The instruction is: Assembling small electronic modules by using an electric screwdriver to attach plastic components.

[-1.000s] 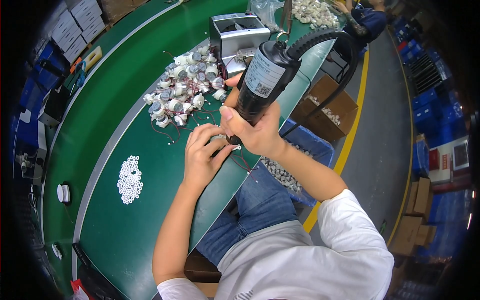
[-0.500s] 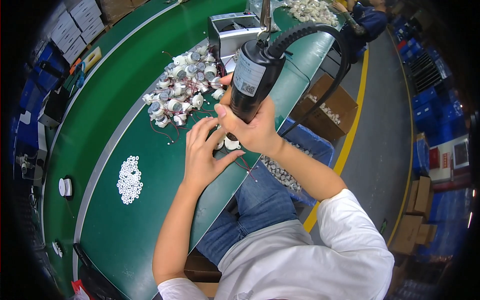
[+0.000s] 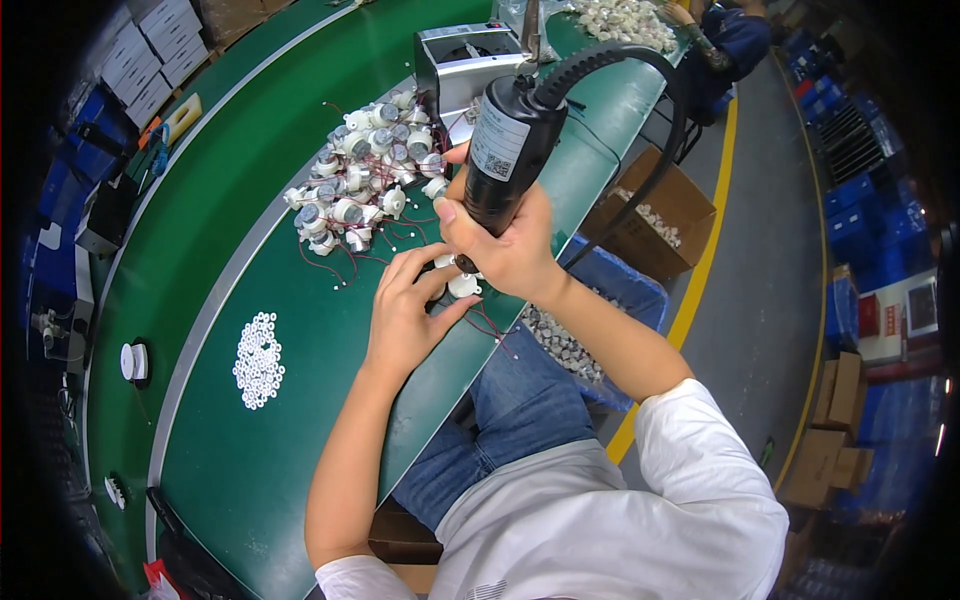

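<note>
My right hand (image 3: 503,238) is wrapped round a black electric screwdriver (image 3: 506,150), which hangs upright from a metal hook with a thick cable curving off to the right. Its lower tip points down at a small white motor unit (image 3: 464,284) with thin red and dark wires. Fingers and thumb of my left hand (image 3: 410,305) close round that unit and steady it on the green bench; the hand partly hides it. Beyond my hands lies a heap of similar white and silver motor units (image 3: 365,180) with loose wires. Left of my forearm sits a patch of small white rings (image 3: 259,362).
A silver and black machine (image 3: 470,60) stands behind the heap. Right of the bench are a blue bin (image 3: 640,290) of small parts and a cardboard box (image 3: 660,215). A conveyor (image 3: 125,430) runs along the left. Another person (image 3: 728,50) works at the far right.
The screwdriver and my right hand have shifted very slightly; the screwdriver stands a little more upright. My left hand has moved slightly downward, still on the motor unit.
</note>
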`<state>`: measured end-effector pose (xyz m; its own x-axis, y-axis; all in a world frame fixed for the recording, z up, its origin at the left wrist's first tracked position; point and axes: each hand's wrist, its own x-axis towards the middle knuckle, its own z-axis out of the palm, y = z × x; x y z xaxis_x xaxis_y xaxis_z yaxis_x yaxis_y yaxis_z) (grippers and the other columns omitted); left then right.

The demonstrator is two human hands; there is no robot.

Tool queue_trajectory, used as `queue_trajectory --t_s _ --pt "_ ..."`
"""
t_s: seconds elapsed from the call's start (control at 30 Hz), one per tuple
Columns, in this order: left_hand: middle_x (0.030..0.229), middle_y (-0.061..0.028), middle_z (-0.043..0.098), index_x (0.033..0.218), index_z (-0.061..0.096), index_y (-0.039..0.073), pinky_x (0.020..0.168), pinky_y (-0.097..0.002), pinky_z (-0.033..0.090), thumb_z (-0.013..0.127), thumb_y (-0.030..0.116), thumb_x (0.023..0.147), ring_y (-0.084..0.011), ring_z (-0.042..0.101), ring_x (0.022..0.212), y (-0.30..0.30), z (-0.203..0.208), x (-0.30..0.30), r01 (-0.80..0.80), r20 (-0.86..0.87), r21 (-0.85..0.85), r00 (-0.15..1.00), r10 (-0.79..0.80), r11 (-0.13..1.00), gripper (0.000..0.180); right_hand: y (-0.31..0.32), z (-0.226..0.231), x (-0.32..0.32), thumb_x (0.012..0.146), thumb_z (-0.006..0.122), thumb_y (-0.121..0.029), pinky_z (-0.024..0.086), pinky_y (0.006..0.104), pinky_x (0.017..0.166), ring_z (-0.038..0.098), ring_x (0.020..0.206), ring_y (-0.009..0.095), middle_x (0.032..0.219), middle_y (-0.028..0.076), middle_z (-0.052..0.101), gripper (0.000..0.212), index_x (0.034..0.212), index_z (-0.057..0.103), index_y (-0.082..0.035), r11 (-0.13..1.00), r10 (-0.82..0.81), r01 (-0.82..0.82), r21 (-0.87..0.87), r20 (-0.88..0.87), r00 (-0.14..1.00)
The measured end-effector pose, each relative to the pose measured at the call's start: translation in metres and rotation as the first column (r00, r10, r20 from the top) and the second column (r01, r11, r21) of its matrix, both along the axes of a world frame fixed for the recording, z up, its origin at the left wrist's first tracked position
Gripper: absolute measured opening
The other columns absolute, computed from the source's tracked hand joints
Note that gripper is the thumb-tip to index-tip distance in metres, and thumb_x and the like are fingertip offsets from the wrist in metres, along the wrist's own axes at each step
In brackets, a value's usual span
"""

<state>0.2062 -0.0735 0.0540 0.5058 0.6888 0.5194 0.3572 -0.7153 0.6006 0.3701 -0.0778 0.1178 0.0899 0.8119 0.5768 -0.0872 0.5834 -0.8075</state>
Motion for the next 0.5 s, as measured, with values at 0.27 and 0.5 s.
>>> queue_trajectory --t_s 0.27,0.5 --pt "0.112 -0.0083 0.069 0.100 0.079 0.001 0.086 -0.0408 0.053 0.094 0.016 0.068 -0.0294 0.064 0.102 -0.0022 -0.0019 0.0018 -0.049 0.005 0.027 0.999 0.049 0.998 0.038 0.0058 0.0001 -0.0007 0.096 0.071 0.001 0.049 0.0251 0.071 0.057 0.079 0.006 0.092 0.001 0.061 0.028 0.118 0.054 0.000 0.995 0.091 -0.091 -0.036 0.011 0.996" --pt "0.101 -0.0077 0.071 0.098 0.078 -0.001 0.073 -0.0365 0.052 0.094 0.015 0.068 -0.0253 0.063 0.087 -0.0038 -0.0021 0.0057 -0.037 0.075 -0.020 0.996 0.039 0.999 0.037 0.0058 -0.0007 0.0044 0.095 0.070 0.003 0.047 0.0262 0.071 0.055 0.080 0.006 0.090 0.000 0.059 0.023 0.110 0.054 -0.002 0.991 0.129 -0.128 -0.026 0.036 0.991"
